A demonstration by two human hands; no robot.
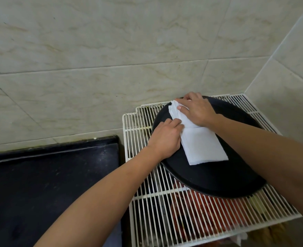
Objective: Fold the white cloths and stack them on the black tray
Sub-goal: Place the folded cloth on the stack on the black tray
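Observation:
A round black tray (216, 177) lies on a white wire rack. A folded white cloth (203, 148) sits flat on the tray's middle. Beyond it, a second white cloth (176, 114) lies partly folded, overlapping the first one's far edge. My left hand (165, 138) holds this second cloth at its near left side, fingers curled on the fabric. My right hand (196, 109) presses down on its far part with fingers spread over it.
The white wire rack (165, 211) fills the corner by the tiled walls, with red items below it. A black countertop (49, 184) lies to the left of the rack.

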